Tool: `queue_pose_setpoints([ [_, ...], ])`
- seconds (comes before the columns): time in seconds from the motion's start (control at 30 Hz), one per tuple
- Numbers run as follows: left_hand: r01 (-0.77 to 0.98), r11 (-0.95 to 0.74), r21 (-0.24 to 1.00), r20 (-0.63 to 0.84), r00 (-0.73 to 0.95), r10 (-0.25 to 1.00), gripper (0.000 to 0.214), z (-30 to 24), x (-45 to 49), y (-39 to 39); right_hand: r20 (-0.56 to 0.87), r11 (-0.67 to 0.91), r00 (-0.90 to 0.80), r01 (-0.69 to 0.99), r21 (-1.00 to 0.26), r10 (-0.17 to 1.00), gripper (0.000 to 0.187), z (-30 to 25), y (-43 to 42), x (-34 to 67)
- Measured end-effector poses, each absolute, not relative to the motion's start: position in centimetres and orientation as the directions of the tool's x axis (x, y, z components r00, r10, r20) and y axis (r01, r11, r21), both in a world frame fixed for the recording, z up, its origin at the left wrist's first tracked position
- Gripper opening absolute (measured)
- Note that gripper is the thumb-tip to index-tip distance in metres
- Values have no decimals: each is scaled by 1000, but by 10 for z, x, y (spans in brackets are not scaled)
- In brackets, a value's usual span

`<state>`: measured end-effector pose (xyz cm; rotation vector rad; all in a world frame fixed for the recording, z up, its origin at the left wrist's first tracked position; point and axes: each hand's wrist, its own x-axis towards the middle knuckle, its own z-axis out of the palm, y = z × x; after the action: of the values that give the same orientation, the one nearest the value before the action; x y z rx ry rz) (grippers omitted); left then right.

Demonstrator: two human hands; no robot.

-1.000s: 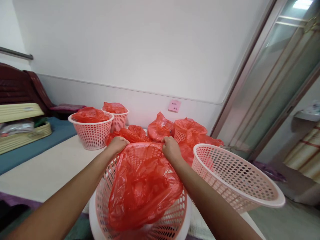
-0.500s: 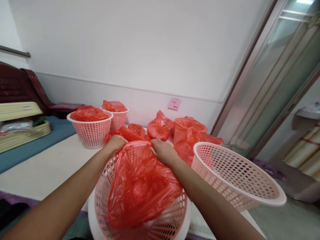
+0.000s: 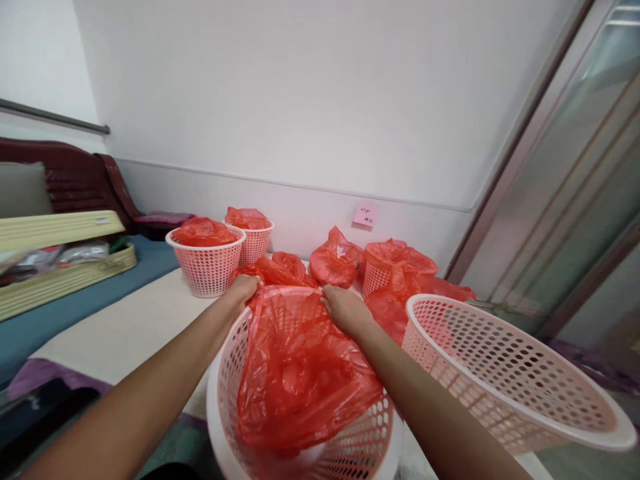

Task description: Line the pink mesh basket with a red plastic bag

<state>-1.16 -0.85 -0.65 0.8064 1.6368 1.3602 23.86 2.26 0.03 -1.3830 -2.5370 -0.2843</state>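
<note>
Right in front of me stands a pale pink plastic basket (image 3: 229,393) with holes in its wall. A red plastic bag (image 3: 305,373) hangs inside it, its far edge folded over the basket's far rim. My left hand (image 3: 245,288) is closed on the bag's edge at the far left of the rim. My right hand (image 3: 347,308) grips the same edge farther right, fingers curled over the rim. The near part of the bag sags loosely into the basket, away from the near rim.
A bare pink basket (image 3: 515,373) stands close on my right. Behind are a basket covered with red plastic (image 3: 397,257), a bunched red bag (image 3: 336,260) and two lined baskets, one nearer (image 3: 210,267) and one farther (image 3: 255,243). An open suitcase (image 3: 65,257) lies at left.
My view has swung slightly left, so everything sits farther right in the picture. Both hands keep their hold on the bag's edge at the far rim.
</note>
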Motion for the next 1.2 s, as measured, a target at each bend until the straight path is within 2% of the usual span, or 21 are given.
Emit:
queue_pose_setpoints([
  [0.2,28,228,973,-197,-412,890,32,3,-33,-41,280,445,-435,895,30,856,23,0,28,248],
  [0.47,301,196,933,-104,-298,949,25,32,-18,-65,290,415,-406,909,34,867,24,0,22,246],
  [0.57,325,180,929,-116,-208,971,22,33,-4,-80,296,416,-410,908,46,863,24,-1,21,246],
  [0.8,115,216,970,-214,-32,976,23,30,25,-96,293,413,-406,910,42,865,24,-2,25,246],
  [0.9,24,213,977,-212,-42,976,25,18,35,-85,294,413,-407,910,47,865,24,-3,27,246],
  [1.03,-65,234,970,-239,-82,968,18,4,42,-73,298,407,-403,912,49,865,24,-4,29,247],
  [1.13,-126,185,975,-198,-94,976,11,3,41,-70,298,411,-405,910,44,864,24,-4,29,247],
  [1.2,-157,168,973,-186,-105,977,13,3,41,-69,296,413,-406,910,41,864,24,-4,29,247],
])
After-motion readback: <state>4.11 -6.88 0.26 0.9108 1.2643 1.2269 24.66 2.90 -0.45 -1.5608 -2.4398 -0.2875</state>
